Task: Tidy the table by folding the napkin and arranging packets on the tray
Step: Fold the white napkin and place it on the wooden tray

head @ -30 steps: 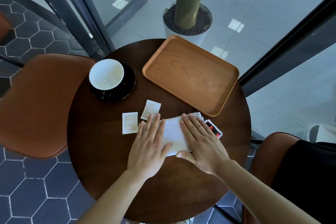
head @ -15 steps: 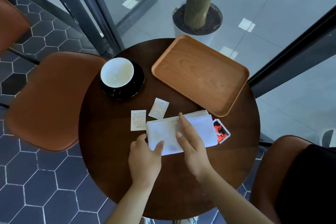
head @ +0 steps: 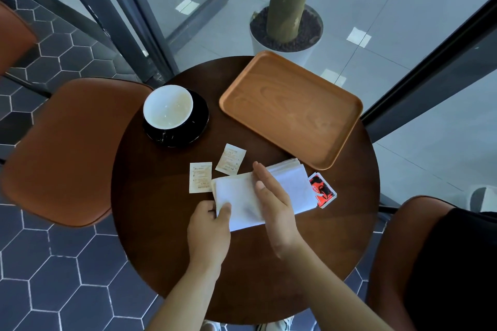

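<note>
A white folded napkin [head: 291,187] lies on the round dark table [head: 166,223]. My left hand [head: 208,226] pinches the napkin's near left edge between thumb and fingers. My right hand [head: 271,201] lies flat across its middle, fingers straight. Two pale packets, one [head: 200,177] and another [head: 230,159], lie just beyond the napkin's left end. A red packet [head: 322,191] peeks out at its right end. The wooden tray [head: 291,109] sits at the far right with nothing on it.
A white cup on a black saucer [head: 176,117] stands at the table's far left. Brown chairs flank the table, one at left [head: 67,148] and one at right [head: 403,250]. A potted tree trunk [head: 286,21] stands beyond the table behind glass.
Both hands were pressing flat on the napkin. My left hand has slid back to the near left edge and pinched it; my right hand has turned to lie across the middle.
</note>
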A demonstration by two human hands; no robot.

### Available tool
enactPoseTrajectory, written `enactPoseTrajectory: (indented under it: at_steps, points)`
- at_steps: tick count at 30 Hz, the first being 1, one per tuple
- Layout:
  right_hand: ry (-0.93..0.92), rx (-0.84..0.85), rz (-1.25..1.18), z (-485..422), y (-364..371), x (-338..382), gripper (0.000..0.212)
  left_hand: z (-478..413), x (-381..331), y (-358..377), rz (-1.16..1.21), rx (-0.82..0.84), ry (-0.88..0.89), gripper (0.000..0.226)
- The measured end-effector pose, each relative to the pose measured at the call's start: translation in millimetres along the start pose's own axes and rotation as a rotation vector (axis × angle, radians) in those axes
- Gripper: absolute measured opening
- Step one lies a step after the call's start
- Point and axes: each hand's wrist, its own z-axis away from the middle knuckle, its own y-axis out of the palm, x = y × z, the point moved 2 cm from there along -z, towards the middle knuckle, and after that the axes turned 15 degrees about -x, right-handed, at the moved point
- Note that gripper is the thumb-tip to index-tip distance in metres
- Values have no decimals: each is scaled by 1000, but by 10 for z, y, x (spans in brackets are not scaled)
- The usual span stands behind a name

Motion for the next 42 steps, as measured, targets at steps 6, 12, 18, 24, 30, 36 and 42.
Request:
enactPoseTrajectory:
  at_steps: [6,12,18,24,30,36,42]
  points:
    - [-99,-93,-1,137,-272,-7,39,-96,-57,-66,66,29,16,6]
    - [-167,-145,-7,120,-426,13,37,-103,-130,-71,12,-5,140,17]
    - [33,-15,-20,45,-87,-83,40,14,-221,-8,24,-47,188,24]
    - [-483,-386,465,122,-453,126,32,58,-329,-14,3,-40,340,27]
    - [-475,-498,1036,-155,-792,235,34,-28,-308,-27,-26,-50,360,27]
    - [-652,-504,953,-390,-663,438,8,-54,-308,-55,-41,-49,363,24]
    - [-644,-421,1093,-556,-493,376,7,-77,-325,-72,-57,-9,401,21]
